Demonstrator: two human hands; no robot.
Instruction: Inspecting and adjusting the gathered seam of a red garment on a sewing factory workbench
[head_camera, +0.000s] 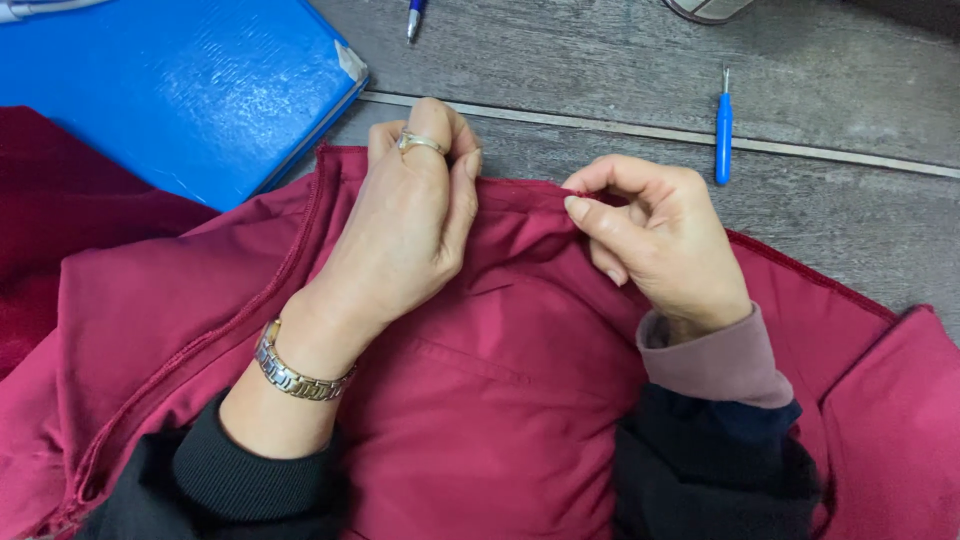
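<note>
Crimson fabric, a padded garment (480, 400), lies spread across a grey wooden table (850, 100), and you hold its upper edge in both hands. Your left hand (405, 225), with a ring and a metal watch, is closed, thumb and fingers pinching the folded seam. Your right hand (660, 235) is closed too, pinching the same edge a little way along, so a short stretch of seam sits taut between the two grips. Beyond your right grip, well apart, a blue seam ripper (723, 125) lies on the table; beyond your left grip rests a blue folder (180, 90), and a pen tip (413, 18) shows near the top. To work this edge well, I judge you should keep the fabric taut between pinches and shift your grips in small steps
</note>
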